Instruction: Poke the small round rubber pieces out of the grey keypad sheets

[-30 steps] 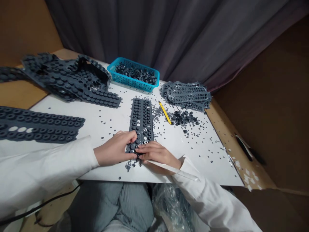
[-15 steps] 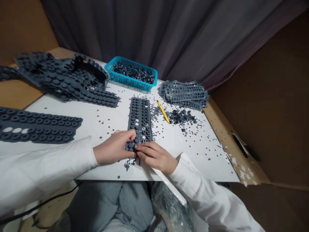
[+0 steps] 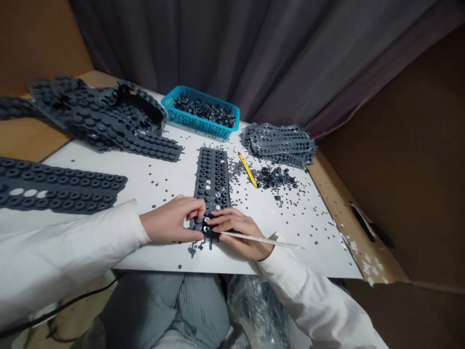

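A dark grey rubber sheet with rows of round, ring-topped parts (image 3: 212, 169) lies lengthwise in front of me; white shows through several of its holes. My left hand (image 3: 176, 219) grips the sheet's near left edge, thumb low and curled fingers above. My right hand (image 3: 241, 232) is at the near right corner, its fingertips pressed together over the parts there. A thin whitish stick-like tool (image 3: 269, 240) sticks out from between its fingers to the right; its tip and exact kind are hidden. Ragged dark scraps (image 3: 192, 249) hang at the sheet's near end.
A blue basket (image 3: 201, 127) of small dark parts stands behind. Stacked perforated sheets (image 3: 278, 143), a yellow pen-like tool (image 3: 247, 169) and a heap of dark bits (image 3: 276, 178) lie right. Other studded sheets (image 3: 98, 116) and a strip (image 3: 72, 191) lie left. Dark discs litter the white tabletop (image 3: 290, 218).
The whitish tool has swung up from pointing toward my lap to lying nearly level across my right hand. White now shows through the sheet's near end. My left hand has hardly moved.
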`<action>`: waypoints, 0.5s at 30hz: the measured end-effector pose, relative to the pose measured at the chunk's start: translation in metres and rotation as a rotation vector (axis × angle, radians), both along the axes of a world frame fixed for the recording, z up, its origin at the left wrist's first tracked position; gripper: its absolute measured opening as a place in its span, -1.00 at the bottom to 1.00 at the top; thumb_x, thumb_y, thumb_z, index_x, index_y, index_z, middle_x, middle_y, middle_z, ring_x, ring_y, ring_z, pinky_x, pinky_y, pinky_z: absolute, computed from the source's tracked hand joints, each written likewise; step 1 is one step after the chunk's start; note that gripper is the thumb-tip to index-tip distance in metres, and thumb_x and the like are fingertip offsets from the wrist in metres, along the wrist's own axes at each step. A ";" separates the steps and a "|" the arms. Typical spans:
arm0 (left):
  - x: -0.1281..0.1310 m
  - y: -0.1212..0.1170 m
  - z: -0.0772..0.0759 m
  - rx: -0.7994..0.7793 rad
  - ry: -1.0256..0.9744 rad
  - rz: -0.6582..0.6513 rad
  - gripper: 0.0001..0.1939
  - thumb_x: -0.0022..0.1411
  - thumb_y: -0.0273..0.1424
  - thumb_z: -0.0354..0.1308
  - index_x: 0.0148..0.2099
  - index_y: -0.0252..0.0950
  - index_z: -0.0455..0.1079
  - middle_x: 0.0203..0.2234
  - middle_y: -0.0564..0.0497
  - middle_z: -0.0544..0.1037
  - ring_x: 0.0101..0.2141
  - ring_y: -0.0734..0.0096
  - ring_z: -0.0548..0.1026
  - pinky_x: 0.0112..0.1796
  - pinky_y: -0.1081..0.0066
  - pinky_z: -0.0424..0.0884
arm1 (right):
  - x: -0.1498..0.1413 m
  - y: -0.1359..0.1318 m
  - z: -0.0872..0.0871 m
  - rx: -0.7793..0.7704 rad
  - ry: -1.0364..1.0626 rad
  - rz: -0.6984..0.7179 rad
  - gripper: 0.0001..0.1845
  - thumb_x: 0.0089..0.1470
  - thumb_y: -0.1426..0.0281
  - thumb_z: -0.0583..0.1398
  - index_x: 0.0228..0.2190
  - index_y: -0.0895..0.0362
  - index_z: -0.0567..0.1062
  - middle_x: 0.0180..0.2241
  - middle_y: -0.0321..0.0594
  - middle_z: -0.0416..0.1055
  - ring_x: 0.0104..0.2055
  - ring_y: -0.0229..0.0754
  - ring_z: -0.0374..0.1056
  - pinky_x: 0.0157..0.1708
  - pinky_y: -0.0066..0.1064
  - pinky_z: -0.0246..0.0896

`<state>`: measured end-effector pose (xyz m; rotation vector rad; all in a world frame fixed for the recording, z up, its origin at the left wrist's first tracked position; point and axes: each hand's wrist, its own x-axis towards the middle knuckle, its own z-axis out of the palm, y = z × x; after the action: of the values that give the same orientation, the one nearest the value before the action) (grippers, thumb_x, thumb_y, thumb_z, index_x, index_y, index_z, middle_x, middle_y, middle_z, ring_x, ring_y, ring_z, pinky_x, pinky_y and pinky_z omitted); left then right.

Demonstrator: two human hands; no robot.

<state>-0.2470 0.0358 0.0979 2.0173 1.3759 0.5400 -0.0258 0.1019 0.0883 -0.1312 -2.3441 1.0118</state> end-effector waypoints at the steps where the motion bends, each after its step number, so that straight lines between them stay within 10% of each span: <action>1: -0.001 0.000 -0.001 0.018 -0.006 -0.019 -0.78 0.02 -0.29 0.21 -0.36 -0.25 0.23 -0.51 0.16 0.28 -0.45 0.45 0.28 -0.35 0.46 0.15 | 0.001 0.000 0.000 0.003 -0.016 0.011 -0.81 0.22 0.33 0.12 -0.28 0.18 0.47 -0.17 0.01 0.53 0.04 -0.14 0.37 0.04 -0.18 0.29; 15: 0.004 -0.003 -0.005 0.076 0.030 0.033 -0.85 0.08 -0.36 0.16 -0.41 -0.25 0.22 -0.50 0.14 0.32 -0.40 0.41 0.31 -0.30 0.42 0.15 | 0.001 0.002 -0.009 0.443 -0.066 0.022 -0.88 0.18 0.43 0.17 -0.25 0.17 0.51 -0.14 -0.14 0.54 -0.07 -0.17 0.36 -0.12 -0.33 0.34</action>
<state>-0.2434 0.0328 0.0929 2.0741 1.4289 0.5869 -0.0250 0.1036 0.0795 0.0337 -2.5717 0.4832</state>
